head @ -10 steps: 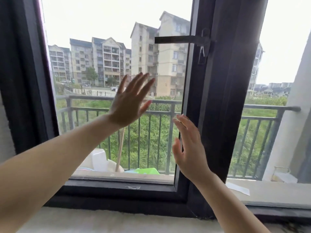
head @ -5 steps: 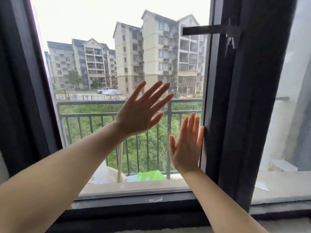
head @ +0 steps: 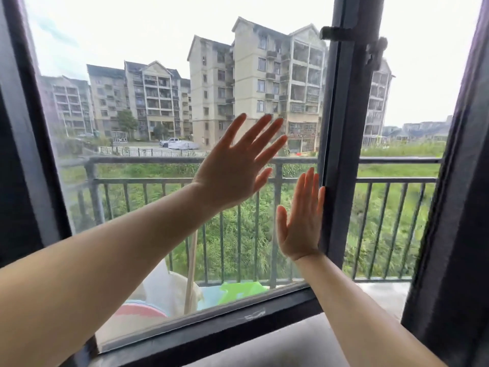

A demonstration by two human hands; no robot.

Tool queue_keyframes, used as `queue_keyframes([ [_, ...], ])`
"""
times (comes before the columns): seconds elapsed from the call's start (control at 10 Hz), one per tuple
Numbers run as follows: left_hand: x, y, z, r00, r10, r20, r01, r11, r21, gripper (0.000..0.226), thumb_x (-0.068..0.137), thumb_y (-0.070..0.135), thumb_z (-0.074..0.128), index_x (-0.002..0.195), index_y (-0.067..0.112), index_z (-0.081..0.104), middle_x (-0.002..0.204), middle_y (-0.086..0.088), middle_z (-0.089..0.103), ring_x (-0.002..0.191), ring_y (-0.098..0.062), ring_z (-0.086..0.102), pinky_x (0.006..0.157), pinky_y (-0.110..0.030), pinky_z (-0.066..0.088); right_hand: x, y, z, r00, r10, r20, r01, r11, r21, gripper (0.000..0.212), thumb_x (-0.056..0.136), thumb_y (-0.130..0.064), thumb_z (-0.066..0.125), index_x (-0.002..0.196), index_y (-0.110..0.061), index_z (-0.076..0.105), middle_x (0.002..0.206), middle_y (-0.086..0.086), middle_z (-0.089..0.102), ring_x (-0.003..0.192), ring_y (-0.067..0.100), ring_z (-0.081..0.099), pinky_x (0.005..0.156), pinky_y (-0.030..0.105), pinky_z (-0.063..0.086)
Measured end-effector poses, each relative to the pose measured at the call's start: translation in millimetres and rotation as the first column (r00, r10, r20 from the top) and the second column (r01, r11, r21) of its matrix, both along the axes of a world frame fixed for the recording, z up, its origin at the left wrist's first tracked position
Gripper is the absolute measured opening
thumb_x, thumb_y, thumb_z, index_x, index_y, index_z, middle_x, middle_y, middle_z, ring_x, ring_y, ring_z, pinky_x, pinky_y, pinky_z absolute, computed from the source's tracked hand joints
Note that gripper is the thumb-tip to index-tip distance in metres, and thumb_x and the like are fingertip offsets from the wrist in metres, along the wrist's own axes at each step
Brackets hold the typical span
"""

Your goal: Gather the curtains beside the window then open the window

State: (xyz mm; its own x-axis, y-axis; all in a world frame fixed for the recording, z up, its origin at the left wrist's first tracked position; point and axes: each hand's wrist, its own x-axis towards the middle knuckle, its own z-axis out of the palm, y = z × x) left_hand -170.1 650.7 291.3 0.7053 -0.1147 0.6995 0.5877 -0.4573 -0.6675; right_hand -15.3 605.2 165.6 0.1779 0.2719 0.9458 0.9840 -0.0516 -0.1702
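Dark window sash (head: 341, 154) against both flat hands (head: 301, 221), railing (head: 185, 160) beyond.

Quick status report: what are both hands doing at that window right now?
Left hand open, flat on the glass pane. Right hand open, its edge against the dark metal window sash frame. Gap open right of the sash. Nothing in the way.

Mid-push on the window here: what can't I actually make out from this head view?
- Curtains: none identifiable; the dark strips at both side edges are cut off by the frame.
- Window handle: motion-blurred, so its latch position is unclear.
- Left hand and right hand: open and flat, but contact with the glass cannot be confirmed from behind.
- Balcony items: partly hidden by the arms and the sash frame.
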Motion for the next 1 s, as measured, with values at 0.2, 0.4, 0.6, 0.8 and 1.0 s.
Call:
queue_keyframes([
  [0.2, 26.7, 47.3, -2.4, 0.987, 0.161, 0.005, -0.161, 0.987, 0.010, 0.059, 0.093, 0.048, 0.018, 0.143, 0.018, 0.010, 0.155, -0.007, 0.010, 0.142, -0.023, 0.009, 0.112, -0.042, -0.006, 28.7, 77.7, 0.2, 0.985, 0.166, -0.038, -0.166, 0.986, 0.010, 0.068, 0.094, -0.047, 0.006, 0.142, 0.001, 0.005, 0.153, 0.014, 0.002, 0.143, 0.031, 0.005, 0.116, 0.050, 0.007],
  [0.4, 52.6, 98.3, -3.7, 0.949, 0.314, -0.002, -0.314, 0.949, -0.026, 0.053, 0.098, 0.038, 0.015, 0.143, 0.015, -0.001, 0.155, -0.010, -0.005, 0.141, -0.026, -0.006, 0.103, -0.049, -0.017, 44.3, 157.5, 4.1, 0.934, 0.346, -0.095, -0.348, 0.937, -0.013, 0.070, 0.093, -0.051, 0.005, 0.143, -0.002, 0.007, 0.153, 0.018, 0.008, 0.143, 0.026, 0.005, 0.116, 0.049, 0.010],
  [0.6, 68.3, 135.3, -5.0, 0.861, 0.509, -0.002, -0.508, 0.860, 0.048, 0.057, 0.096, 0.041, 0.009, 0.143, 0.011, -0.005, 0.154, -0.014, -0.006, 0.141, -0.030, -0.006, 0.103, -0.050, -0.017, 51.5, 214.6, 6.6, 0.867, 0.489, -0.092, -0.490, 0.872, 0.023, 0.072, 0.093, -0.053, 0.006, 0.143, -0.002, 0.011, 0.153, 0.016, 0.011, 0.143, 0.026, 0.008, 0.116, 0.046, 0.011],
  [0.8, 68.9, 132.6, -2.0, 0.806, 0.589, -0.050, -0.588, 0.808, 0.031, 0.058, 0.094, 0.042, 0.003, 0.142, 0.011, -0.008, 0.154, -0.014, -0.009, 0.140, -0.030, -0.010, 0.101, -0.052, -0.018, 57.6, 224.0, 6.8, 0.883, 0.459, -0.098, -0.464, 0.885, -0.041, 0.072, 0.090, -0.059, 0.003, 0.144, -0.011, 0.005, 0.154, 0.013, 0.007, 0.143, 0.022, 0.006, 0.117, 0.043, 0.010],
  [1.0, 66.5, 117.4, 8.3, 0.775, 0.615, -0.143, -0.631, 0.767, -0.119, 0.057, 0.096, 0.038, 0.010, 0.143, 0.012, -0.007, 0.153, -0.015, -0.015, 0.140, -0.030, -0.013, 0.108, -0.051, -0.015, 57.9, 177.2, 27.6, 0.902, 0.376, -0.213, -0.430, 0.828, -0.361, 0.067, 0.090, -0.058, 0.018, 0.142, -0.028, -0.012, 0.155, -0.004, -0.010, 0.143, 0.019, 0.007, 0.113, 0.037, 0.021],
])
